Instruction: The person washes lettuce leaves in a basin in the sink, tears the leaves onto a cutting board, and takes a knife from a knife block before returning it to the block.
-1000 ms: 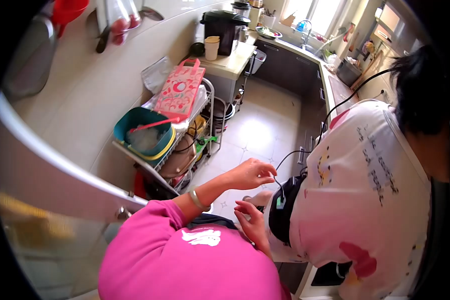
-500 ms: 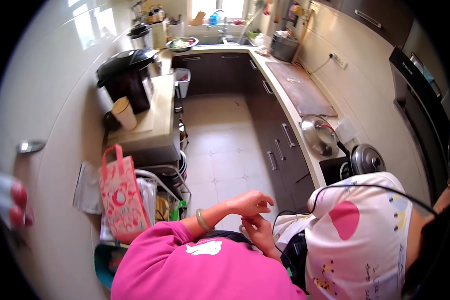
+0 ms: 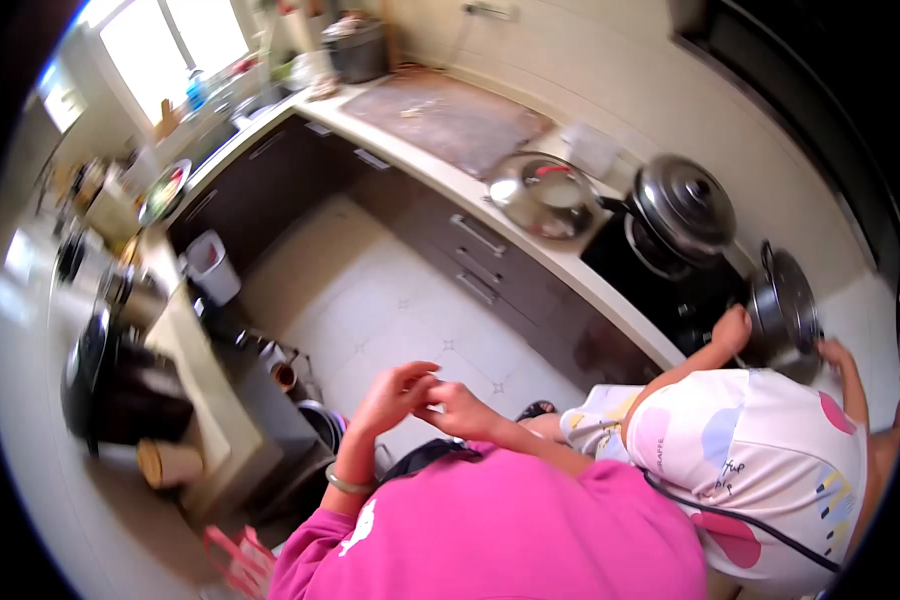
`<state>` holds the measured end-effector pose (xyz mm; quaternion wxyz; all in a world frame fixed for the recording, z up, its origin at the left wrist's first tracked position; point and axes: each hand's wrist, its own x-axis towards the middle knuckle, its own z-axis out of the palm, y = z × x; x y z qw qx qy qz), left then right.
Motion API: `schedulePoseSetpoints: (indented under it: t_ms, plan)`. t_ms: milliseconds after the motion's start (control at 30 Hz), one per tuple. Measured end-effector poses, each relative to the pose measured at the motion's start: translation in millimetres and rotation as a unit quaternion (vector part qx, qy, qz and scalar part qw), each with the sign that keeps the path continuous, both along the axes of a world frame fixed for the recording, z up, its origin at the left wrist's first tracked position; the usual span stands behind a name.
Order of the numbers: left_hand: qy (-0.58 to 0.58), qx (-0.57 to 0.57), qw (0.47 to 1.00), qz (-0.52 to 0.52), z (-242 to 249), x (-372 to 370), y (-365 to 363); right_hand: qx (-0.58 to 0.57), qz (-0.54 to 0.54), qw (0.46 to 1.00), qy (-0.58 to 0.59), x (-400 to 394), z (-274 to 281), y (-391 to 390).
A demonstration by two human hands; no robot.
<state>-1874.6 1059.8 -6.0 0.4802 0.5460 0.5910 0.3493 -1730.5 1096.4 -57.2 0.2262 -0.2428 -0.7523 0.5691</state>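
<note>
My left hand (image 3: 398, 393), with a pale bangle (image 3: 345, 480) on its wrist, is raised in front of my pink shirt (image 3: 510, 530). Its fingers are loosely bent and apart from the thumb, so it is open. My right hand (image 3: 462, 410) meets it from the other side, its fingertips touching the left hand near the fingers. The right fingers are half bent and open. I see no object in either hand. Some finger detail is blurred.
To the right, a person in a white patterned top (image 3: 750, 450) grips a steel pot (image 3: 785, 310) with both hands. Along the counter are a lidded pot (image 3: 682, 205) on the black stove (image 3: 660, 300), a steel pan lid (image 3: 540, 195) and a large board (image 3: 450, 115). A bin (image 3: 212, 268) stands left.
My view has swung right, bringing the stove and the other person's hands on the pot into sight. My two hands stay close together, now higher up and meeting near the fingers.
</note>
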Motion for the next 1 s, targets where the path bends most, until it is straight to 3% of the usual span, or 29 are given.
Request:
schedulePoseSetpoints:
  t_ms: [167,267,300,533,600,800,867,1000]
  plan:
    - [0.051,0.017,0.998,-0.033,3,-31,91,0.039,-0.064,0.996,0.053,-32,5,79]
    - [0.002,0.039,0.998,-0.050,0,-43,135,0.053,-0.105,0.992,0.050,-44,11,114]
    - [0.059,0.055,0.994,-0.069,4,-46,147,0.056,-0.118,0.991,0.030,-47,17,121]
    - [0.065,0.057,0.985,-0.151,-6,-102,218,0.048,-0.133,0.989,-0.033,-98,4,177]
    - [0.063,0.062,0.982,-0.168,-3,-127,238,0.078,-0.145,0.983,-0.083,-122,5,195]
    - [0.057,0.085,0.976,-0.191,11,-238,295,0.119,-0.150,0.980,-0.056,-220,-1,256]
    - [0.079,0.101,0.975,-0.181,7,-277,310,0.146,-0.147,0.973,-0.098,-250,-1,275]
    - [0.098,0.065,0.982,-0.146,1,-349,331,0.157,-0.141,0.975,-0.069,-307,6,312]
